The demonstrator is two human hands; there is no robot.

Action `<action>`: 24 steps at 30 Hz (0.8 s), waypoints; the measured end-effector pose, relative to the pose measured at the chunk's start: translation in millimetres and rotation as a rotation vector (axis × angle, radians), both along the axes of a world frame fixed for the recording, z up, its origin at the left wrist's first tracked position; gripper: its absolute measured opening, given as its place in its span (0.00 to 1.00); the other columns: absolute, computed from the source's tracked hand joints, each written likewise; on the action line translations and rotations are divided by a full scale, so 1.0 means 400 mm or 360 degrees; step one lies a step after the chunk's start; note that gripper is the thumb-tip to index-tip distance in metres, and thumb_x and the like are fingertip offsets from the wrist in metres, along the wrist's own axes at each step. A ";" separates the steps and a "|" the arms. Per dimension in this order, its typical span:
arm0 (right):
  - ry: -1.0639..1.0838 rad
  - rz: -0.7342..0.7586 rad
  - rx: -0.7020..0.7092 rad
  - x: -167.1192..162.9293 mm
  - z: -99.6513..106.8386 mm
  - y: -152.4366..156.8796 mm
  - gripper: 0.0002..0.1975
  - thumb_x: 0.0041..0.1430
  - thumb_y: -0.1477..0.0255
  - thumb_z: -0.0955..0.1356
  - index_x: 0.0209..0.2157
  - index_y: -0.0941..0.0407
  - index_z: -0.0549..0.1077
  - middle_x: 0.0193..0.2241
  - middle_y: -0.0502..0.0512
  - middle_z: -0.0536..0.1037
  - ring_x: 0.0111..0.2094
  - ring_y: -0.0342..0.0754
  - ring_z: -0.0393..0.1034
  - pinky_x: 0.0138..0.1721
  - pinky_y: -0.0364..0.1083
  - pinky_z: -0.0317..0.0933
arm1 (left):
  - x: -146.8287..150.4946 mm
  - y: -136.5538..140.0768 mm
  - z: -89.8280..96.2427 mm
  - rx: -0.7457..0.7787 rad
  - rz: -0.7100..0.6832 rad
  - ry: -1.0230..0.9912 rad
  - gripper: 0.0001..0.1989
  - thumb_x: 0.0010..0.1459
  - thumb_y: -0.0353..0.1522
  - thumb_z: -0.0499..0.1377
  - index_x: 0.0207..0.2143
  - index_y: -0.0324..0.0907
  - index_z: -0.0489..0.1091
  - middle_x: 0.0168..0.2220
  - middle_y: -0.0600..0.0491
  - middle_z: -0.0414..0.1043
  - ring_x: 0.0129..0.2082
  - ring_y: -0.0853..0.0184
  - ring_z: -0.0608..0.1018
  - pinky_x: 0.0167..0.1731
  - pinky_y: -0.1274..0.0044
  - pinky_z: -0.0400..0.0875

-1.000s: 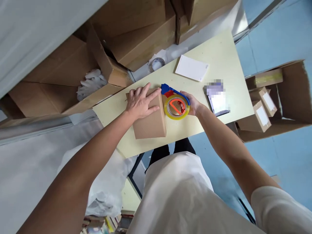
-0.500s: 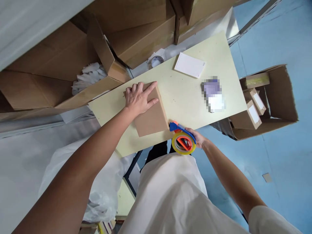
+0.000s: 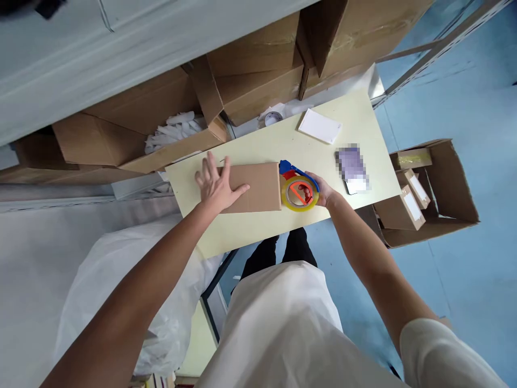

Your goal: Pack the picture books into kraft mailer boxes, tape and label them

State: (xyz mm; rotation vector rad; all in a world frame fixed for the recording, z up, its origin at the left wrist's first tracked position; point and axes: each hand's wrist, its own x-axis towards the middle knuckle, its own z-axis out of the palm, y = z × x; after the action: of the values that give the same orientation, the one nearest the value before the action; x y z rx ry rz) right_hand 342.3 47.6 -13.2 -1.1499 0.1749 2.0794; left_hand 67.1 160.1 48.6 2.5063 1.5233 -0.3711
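Note:
A small brown cardboard box (image 3: 258,186) lies on the pale table (image 3: 226,237). My left hand (image 3: 216,188) rests on the box's left end with its fingers spread. In my right hand (image 3: 321,189) is a blue and red tape dispenser (image 3: 297,171) carrying a yellow-edged roll of tape (image 3: 287,202). The dispenser's head is up against the right end of the box. Part of the right fingers shows through the orange hub; the rest is hidden behind the roll.
A white pad (image 3: 320,126) and a pixelated purple-and-white item (image 3: 352,167) lie at the table's right. Large cartons (image 3: 258,81) line the back edge. An open carton (image 3: 456,183) holding small boxes stands at the right. A plastic bag (image 3: 117,269) bulges at the left.
The box has turned so its long side runs left to right. My right hand has brought the dispenser up from the table's front edge to the box's right end. The camera view has shifted.

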 end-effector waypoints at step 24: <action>0.0036 -0.0216 -0.0274 -0.169 -0.007 -0.263 0.20 0.62 0.60 0.56 0.35 0.54 0.75 0.31 0.54 0.81 0.37 0.50 0.75 0.44 0.47 0.68 | 0.058 0.012 -0.028 -0.0167 0.0010 -0.0124 0.45 0.53 0.55 0.48 0.66 0.48 0.34 0.62 0.35 0.52 0.57 0.41 0.63 0.48 0.53 0.57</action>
State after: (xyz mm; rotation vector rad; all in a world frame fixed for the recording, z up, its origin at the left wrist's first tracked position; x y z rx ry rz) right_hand 274.8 -57.6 -15.9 -1.1820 0.4379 1.9879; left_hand 90.4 165.1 37.4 2.4062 1.4434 -0.3395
